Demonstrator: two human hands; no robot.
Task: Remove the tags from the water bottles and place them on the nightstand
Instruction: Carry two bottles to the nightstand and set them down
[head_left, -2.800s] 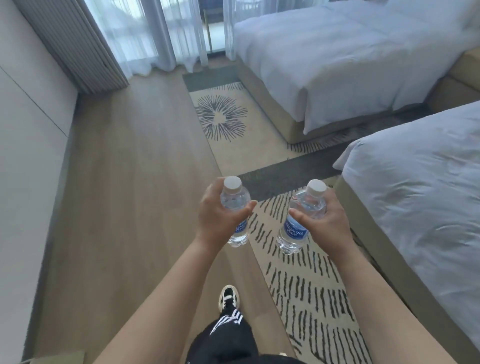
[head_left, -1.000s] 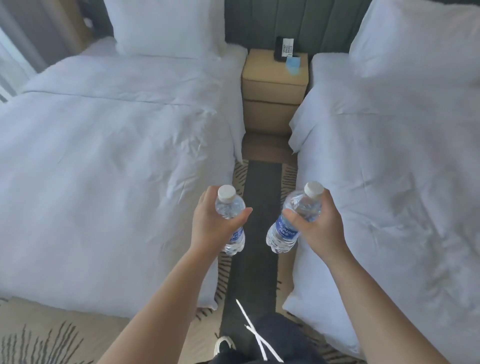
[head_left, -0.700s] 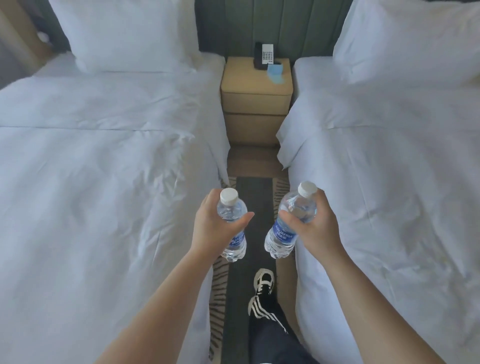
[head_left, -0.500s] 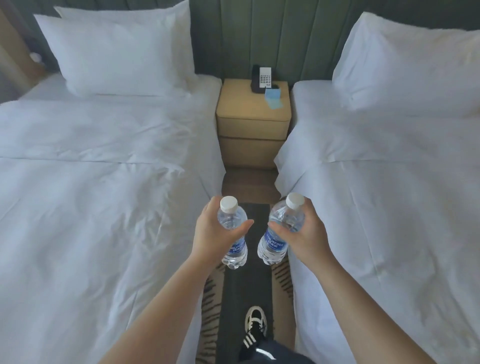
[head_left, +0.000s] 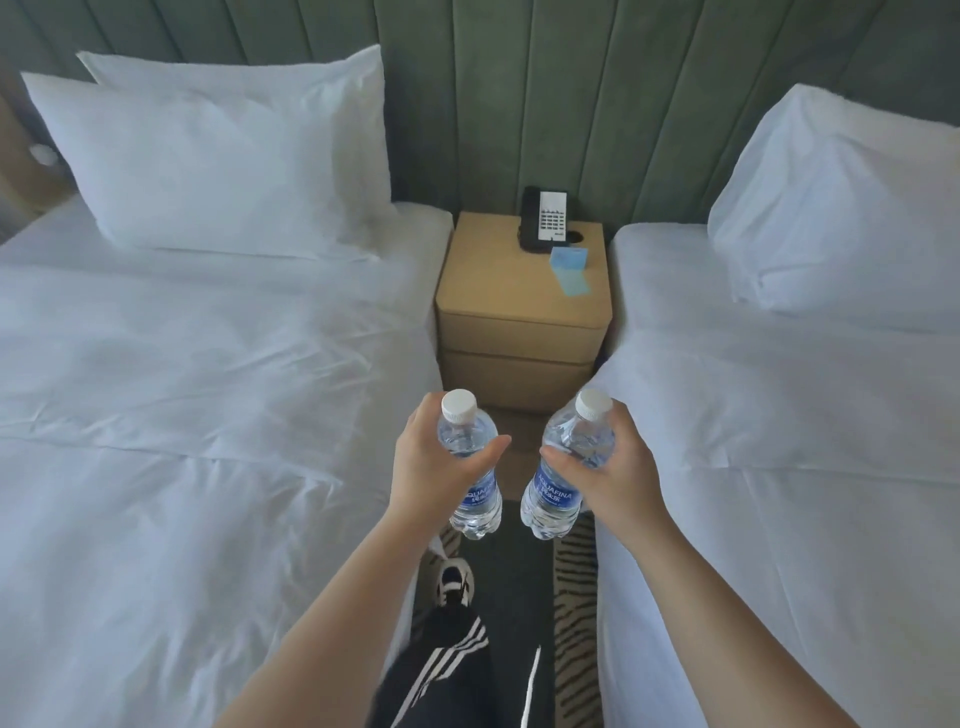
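My left hand is wrapped around a small clear water bottle with a white cap and a blue label. My right hand grips a second bottle of the same kind, tilted slightly left. Both bottles hang side by side over the aisle between two beds. The tan nightstand stands straight ahead, beyond the bottles, against the green padded wall. No separate tag shows on either bottle.
A black phone and blue notepaper sit on the nightstand's right rear. White beds flank the aisle, left bed and right bed, each with pillows. My leg and shoe are on the dark striped rug below.
I turned from the window side toward the beds and walked up the aisle. The nightstand is now closer. The two bottles have come nearer to each other, still held.
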